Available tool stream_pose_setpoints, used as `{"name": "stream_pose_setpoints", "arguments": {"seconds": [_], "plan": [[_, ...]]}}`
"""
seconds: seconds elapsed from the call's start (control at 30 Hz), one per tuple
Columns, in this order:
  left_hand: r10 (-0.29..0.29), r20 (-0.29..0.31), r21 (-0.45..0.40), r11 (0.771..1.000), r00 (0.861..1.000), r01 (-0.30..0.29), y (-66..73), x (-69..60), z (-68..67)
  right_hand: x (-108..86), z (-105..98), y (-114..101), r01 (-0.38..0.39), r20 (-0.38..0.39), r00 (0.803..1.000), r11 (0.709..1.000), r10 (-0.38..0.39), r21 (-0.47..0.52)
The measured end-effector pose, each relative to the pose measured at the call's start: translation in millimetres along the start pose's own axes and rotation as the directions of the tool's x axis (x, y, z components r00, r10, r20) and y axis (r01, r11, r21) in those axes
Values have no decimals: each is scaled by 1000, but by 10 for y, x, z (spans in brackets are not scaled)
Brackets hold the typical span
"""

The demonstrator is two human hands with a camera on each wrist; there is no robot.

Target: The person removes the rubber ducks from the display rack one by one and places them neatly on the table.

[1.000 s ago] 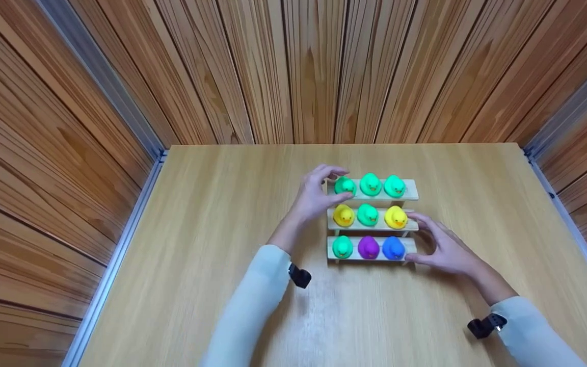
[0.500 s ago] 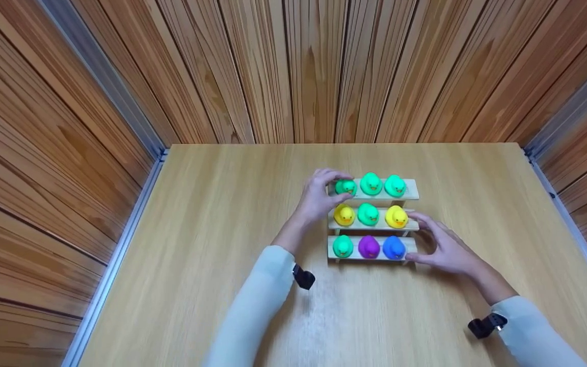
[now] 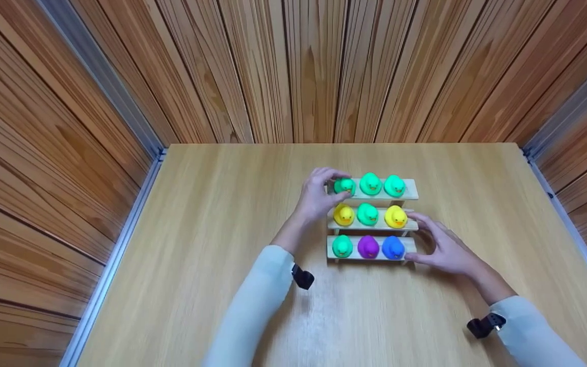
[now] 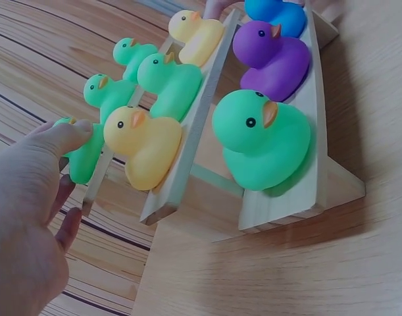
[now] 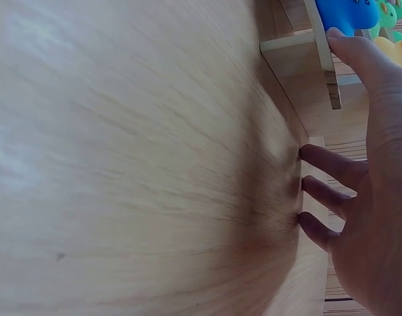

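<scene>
Near left hand (image 3: 315,198), yellow duck (image 3: 344,215)

I face brown plank wall (image 3: 314,76), side walls (image 3: 33,127) planked too, grey strips (image 3: 106,76) between. Pale wood surface (image 3: 196,229) before me, soft glare (image 3: 324,300) nearby.

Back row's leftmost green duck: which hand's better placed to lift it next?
Left hand, likely: thumb and fingers straddle that green rubber duck; right hand is at the other end of the wooden stand.
</scene>
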State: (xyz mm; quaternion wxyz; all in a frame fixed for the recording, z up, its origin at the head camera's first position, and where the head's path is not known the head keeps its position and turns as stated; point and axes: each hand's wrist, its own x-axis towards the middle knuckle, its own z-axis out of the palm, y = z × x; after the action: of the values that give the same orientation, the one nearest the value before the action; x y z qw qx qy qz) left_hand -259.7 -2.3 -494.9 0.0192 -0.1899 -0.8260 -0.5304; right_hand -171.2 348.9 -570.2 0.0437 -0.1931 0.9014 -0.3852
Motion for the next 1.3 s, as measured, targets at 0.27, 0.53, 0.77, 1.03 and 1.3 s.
{"name": "stream_pose_setpoints", "arguments": {"seconds": [0.27,0.53,0.77,1.03,1.3], "plan": [[-11,6,-7,1000,1000,11,21,14,-91,4,15,8,0,0,1000,1000,0,-21],[5,-19,-3,1000,1000,-5,-36,20,-228,16,10,14,2,25,1000,1000,-3,24],[-5,-57,22,1000,998,6,-133,-6,-399,11,3,8,6,6,1000,1000,-6,-4],[27,-121,21,999,992,-24,-262,-54,-641,7,15,0,-2,9,1000,1000,2,-21],[20,-173,8,1000,985,-19,-387,-114,-867,15,13,2,-2,15,1000,1000,2,0]]}}
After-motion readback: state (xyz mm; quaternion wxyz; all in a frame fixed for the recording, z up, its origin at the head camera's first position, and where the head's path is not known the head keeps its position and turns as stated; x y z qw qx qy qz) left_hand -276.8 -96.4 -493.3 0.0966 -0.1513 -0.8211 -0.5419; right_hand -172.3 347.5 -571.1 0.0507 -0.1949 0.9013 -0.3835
